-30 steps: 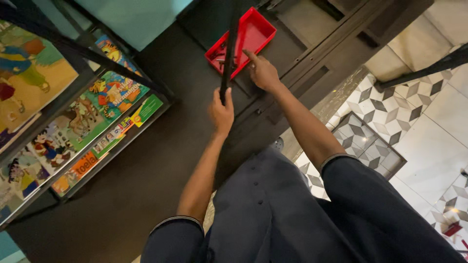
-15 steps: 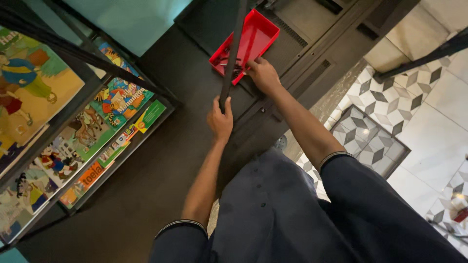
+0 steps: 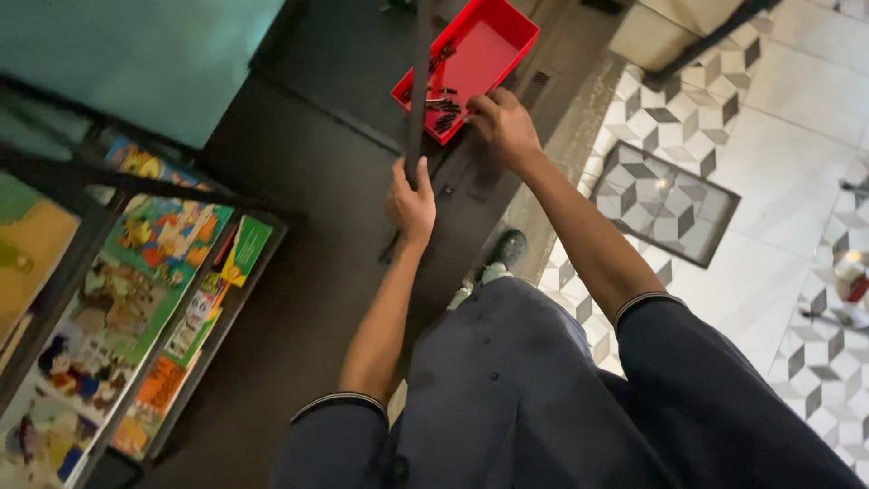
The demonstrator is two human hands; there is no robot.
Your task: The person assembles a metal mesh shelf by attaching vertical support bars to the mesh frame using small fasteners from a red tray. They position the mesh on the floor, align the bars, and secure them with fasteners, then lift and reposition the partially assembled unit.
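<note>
- Left hand [image 3: 412, 201]: the grip is closed around the lower end of a long dark bar [image 3: 418, 91], thumb on one side and fingers wrapped on the other. The bar runs nearly straight up the view from the hand and leaves the top edge.
- Right hand [image 3: 507, 129]: resting at the near corner of a red tray [image 3: 489, 50], fingertips curled down at the tray's rim. The grip is partly closed — whether it has hold of anything cannot be told, since the fingertips are hidden behind the knuckles.
- Red tray: a shallow rectangular tray lying tilted on the dark bench [image 3: 308, 163], just beside the bar, which crosses over its left edge. Its far half is bare.
- Screws [image 3: 442, 104]: a cluster of small dark pieces lying in the near end of the tray, close to the right fingertips. Their exact type is too small to confirm.
- Both forearms extend from dark short sleeves with a pale trim band; the person wears a dark buttoned garment.
- Shoe [image 3: 502, 249]: visible below the bench edge, between the two forearms.
- Floor [image 3: 688, 118]: patterned tiles in grey, white and black — to the right of the bench.
- Colourful posters [image 3: 136, 308]: set in a dark frame at lower left, well apart from both hands.
</note>
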